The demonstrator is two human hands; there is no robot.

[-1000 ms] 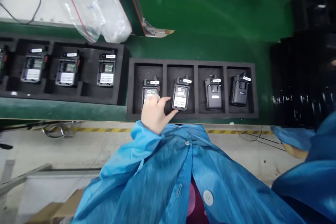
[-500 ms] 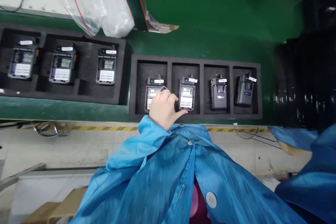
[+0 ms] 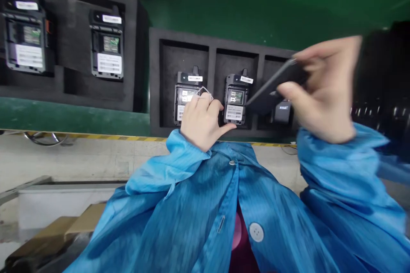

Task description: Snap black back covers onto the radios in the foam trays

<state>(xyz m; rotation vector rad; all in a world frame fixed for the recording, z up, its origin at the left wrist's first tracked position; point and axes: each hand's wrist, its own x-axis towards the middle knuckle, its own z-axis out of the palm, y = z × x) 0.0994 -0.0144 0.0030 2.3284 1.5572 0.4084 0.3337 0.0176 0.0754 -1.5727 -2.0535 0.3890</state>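
At lower centre our left hand (image 3: 201, 123) rests on the open-backed radio (image 3: 185, 99) in the foam tray (image 3: 155, 89), fingers curled, pinching a thin clear loop. At right our right hand (image 3: 323, 94) pinches a dark flat cover (image 3: 272, 87) above the tray; tilted and loosely held, it could slip onto the neighbouring radio (image 3: 236, 100).
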